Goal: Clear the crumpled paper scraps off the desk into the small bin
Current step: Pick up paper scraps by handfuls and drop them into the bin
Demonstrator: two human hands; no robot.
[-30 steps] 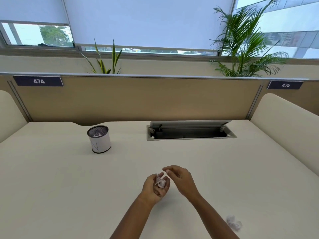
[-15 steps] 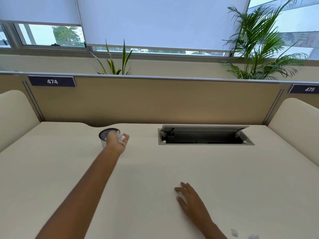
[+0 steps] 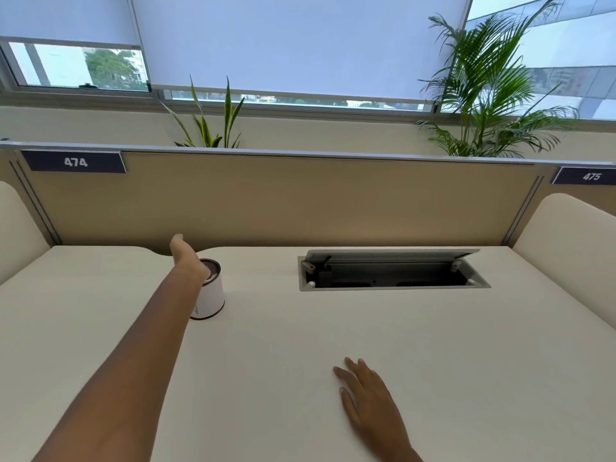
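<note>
A person's left hand [image 3: 184, 258] reaches over the small bin [image 3: 209, 291] at centre left of the tabletop [image 3: 433, 345], its grip spread flat and empty, while the right hand [image 3: 368, 393] rests palm-down, fingers spread, at lower centre. The forearm crosses right beside the light bin, so drawing back carelessly could tip it. The bin is a white cylinder with a dark mesh-looking rim; no paper scraps are visible.

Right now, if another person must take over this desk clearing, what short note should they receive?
Left hand: open and empty, stretched over the small bin, partly covering its rim.
Right hand: open, flat on the desk, holding nothing.
Bin stands upright at the desk's far left. Its contents cannot be seen.
No paper scraps are in view; check the near right edge, outside this view, for leftovers.
</note>
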